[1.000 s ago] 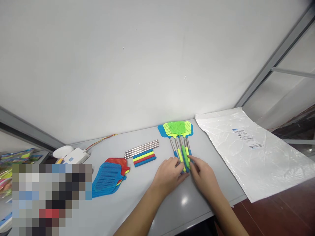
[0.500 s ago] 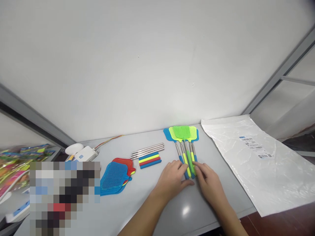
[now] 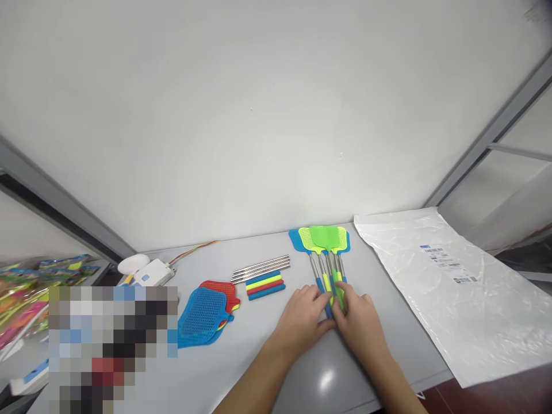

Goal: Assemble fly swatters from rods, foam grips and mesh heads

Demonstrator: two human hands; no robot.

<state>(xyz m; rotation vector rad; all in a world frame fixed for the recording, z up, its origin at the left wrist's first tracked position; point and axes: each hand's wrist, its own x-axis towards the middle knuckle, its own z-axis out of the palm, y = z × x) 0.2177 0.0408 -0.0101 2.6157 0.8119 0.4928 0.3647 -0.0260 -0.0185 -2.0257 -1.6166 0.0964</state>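
Several fly swatters lie together on the grey table, blue and yellow-green heads fanned at the back and a green one on top. Their metal shafts run down to blue, yellow and green handles. My left hand curls against the handles from the left, thumb pointing right. From the right, my right hand closes its fingers on the green handle and those around it. Both hands partly hide the handle ends. Left of them lie loose metal rods and, below these, blue, yellow and red handle sleeves.
Loose swatter heads, blue over red and yellow, lie stacked further left. A white device with thin wires sits behind them. Packaged colourful items are at the far left. A large white plastic mailer covers the table's right side.
My right hand has shifted slightly left and closed more over the handles. The green swatter's head has moved a little right over the others. My left hand stays beside the handles.
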